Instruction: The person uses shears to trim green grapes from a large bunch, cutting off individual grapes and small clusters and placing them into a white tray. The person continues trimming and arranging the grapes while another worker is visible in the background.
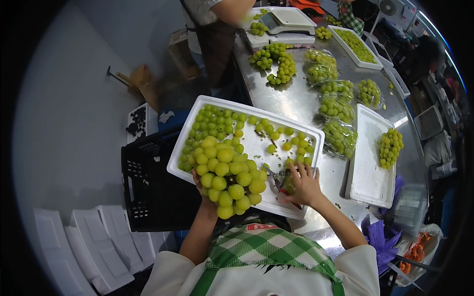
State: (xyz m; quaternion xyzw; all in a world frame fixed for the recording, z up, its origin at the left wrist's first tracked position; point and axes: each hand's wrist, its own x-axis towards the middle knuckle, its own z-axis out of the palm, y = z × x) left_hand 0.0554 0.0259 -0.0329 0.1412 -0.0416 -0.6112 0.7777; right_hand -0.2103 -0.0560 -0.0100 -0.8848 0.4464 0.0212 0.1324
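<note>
My left hand, mostly hidden behind the fruit, holds up a large bunch of green grapes over the left half of a white foam tray. Many loose green grapes lie in the tray's upper left, and more are scattered at its right along with stem bits. My right hand is over the tray's lower right corner, fingers spread, beside small scissors with red on the handle. Its fingertips are close to some grapes; whether they touch them is unclear.
Bagged grapes line the steel table, near a second foam tray with one bunch. Farther back are a weighing scale, loose bunches and a co-worker. A black crate is under my tray's left side; foam lids stand lower left.
</note>
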